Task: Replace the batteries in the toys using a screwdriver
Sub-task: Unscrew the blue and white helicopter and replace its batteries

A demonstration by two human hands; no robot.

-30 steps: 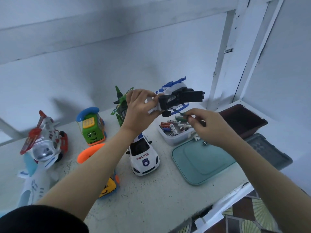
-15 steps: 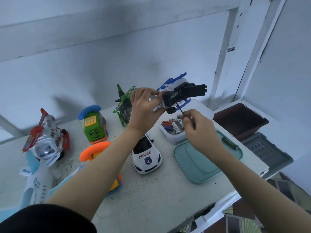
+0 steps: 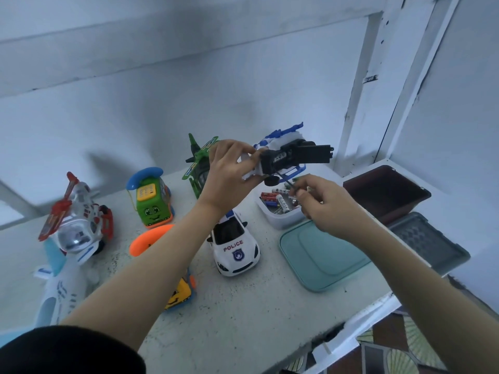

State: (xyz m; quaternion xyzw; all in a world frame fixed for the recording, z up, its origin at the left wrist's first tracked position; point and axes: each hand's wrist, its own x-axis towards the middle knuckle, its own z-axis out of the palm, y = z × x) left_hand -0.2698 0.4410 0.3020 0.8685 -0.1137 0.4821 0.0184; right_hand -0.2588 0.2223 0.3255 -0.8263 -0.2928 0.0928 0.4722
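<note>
Beneath helicopter [image 3: 280, 157], screwdriver [image 3: 286, 181] as before.

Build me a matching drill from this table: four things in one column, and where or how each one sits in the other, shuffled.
1. police car
2. teal lid
3. blue-and-white helicopter
4. batteries

A. in the clear tub
B. held up by the left hand
C. on its wheels on the table
D. lying flat in front of the tub

Pairs: 1-C, 2-D, 3-B, 4-A
</note>
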